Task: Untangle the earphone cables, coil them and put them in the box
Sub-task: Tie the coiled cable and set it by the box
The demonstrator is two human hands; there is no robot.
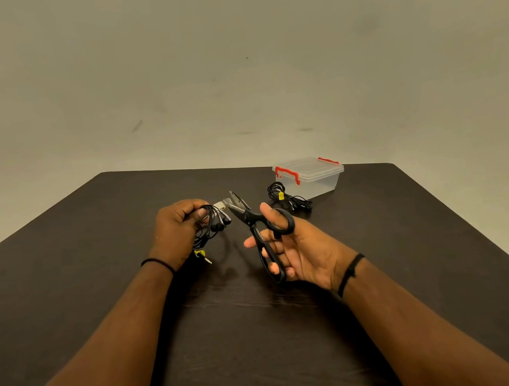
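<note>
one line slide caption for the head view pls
Left hand grips coiled earphones, right hand holds scissors.

A bunch of black earphone cables (213, 222) is up off the table, in a fist. Another black bunch (286, 196) lies touching the clear box (316, 179). The box has red clips and its lid is on.

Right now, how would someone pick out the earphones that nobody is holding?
On the dark table, find the clear box with red clips at the far edge. The loose earphone bundle lies against its near-left side, black with a yellow tag, untouched by either hand.
</note>
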